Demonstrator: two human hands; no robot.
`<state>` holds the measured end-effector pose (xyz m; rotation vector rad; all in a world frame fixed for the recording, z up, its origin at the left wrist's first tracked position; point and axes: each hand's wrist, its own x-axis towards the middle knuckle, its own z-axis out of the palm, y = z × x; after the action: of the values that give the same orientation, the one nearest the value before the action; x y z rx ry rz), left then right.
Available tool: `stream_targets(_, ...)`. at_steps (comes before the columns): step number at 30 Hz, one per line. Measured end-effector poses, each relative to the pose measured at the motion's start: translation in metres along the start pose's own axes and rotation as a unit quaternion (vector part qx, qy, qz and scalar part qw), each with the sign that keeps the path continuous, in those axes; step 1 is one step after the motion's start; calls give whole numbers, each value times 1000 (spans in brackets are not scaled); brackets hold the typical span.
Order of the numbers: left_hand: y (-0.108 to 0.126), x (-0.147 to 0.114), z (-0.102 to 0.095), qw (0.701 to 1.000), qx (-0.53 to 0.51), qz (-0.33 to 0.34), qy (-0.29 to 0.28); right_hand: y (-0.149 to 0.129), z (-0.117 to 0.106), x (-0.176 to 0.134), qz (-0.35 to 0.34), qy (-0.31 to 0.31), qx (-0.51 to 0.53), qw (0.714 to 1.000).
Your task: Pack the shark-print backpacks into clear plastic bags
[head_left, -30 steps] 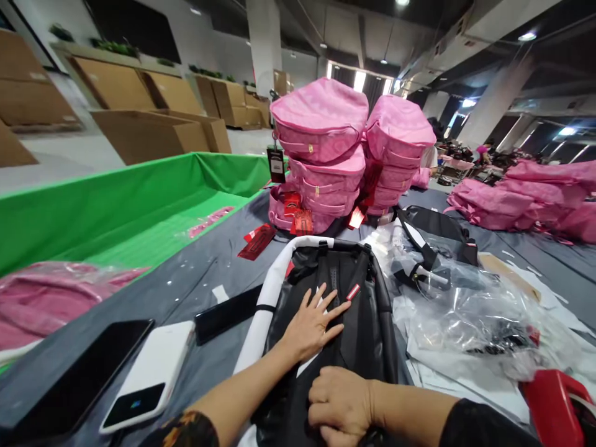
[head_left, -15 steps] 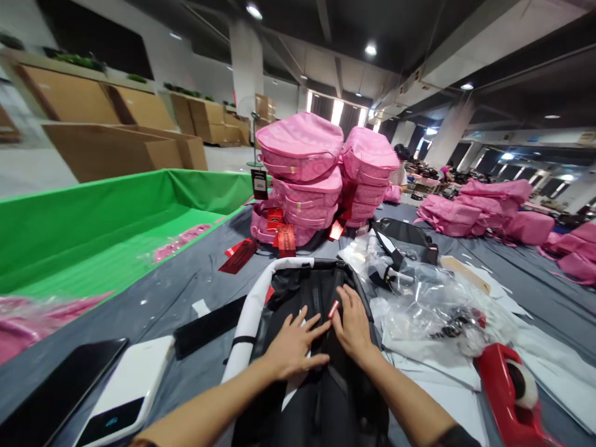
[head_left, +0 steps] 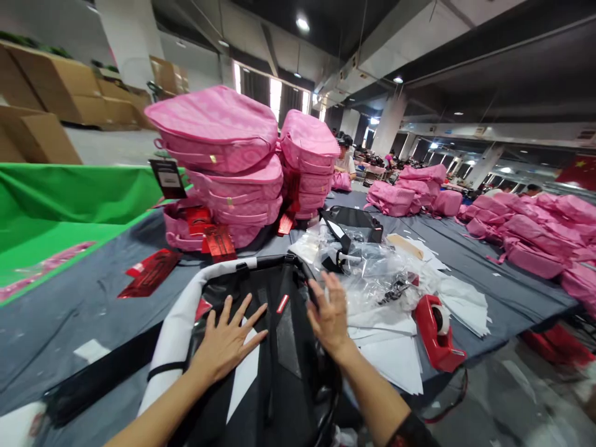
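Observation:
A black backpack (head_left: 274, 372) lies on the table right in front of me, a white padded strap (head_left: 179, 316) curving along its left and top edge. My left hand (head_left: 228, 341) rests flat on the bag with fingers spread, partly over a white paper strip (head_left: 244, 372). At the bag's right edge is my right hand (head_left: 329, 313), its fingers apart and nothing visible in them. A small red-and-white label (head_left: 282, 303) shows on the bag between the two hands.
Stacked pink backpacks (head_left: 233, 155) with red hang tags (head_left: 153, 272) stand behind the bag. To the right lie clear plastic bags (head_left: 367, 273), white papers (head_left: 393, 360) and a red tape dispenser (head_left: 437, 335). A green-lined bin (head_left: 84, 192) sits at left; a person (head_left: 345, 158) is farther back.
My view has turned to the right. My right hand has moved from the small label to the bag's right edge. My left hand stays spread on the bag.

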<state>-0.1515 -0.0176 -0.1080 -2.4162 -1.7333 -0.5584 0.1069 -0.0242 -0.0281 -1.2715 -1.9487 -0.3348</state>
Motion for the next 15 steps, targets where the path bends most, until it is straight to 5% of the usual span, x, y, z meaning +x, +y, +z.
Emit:
stream_targets(4,-7,0,2,995,-25,-2,98,83,-52,5,103,-57,-187,975)
stream_targets(8,-18,-1,6,976,-74,39,199,134,-87,6,174,-119,-224,951)
stream_targets(11,-5,7,-1,958,-181,83,207,108,-100,5,159,-9,-206,965)
stream_targets(14,41,17,-19,925,-349,70,136,35,-99,0,27,171,-66,983)
stream_targets(15,59,20,-25,904,-410,51,107,7,-98,-3,-22,186,0,982)
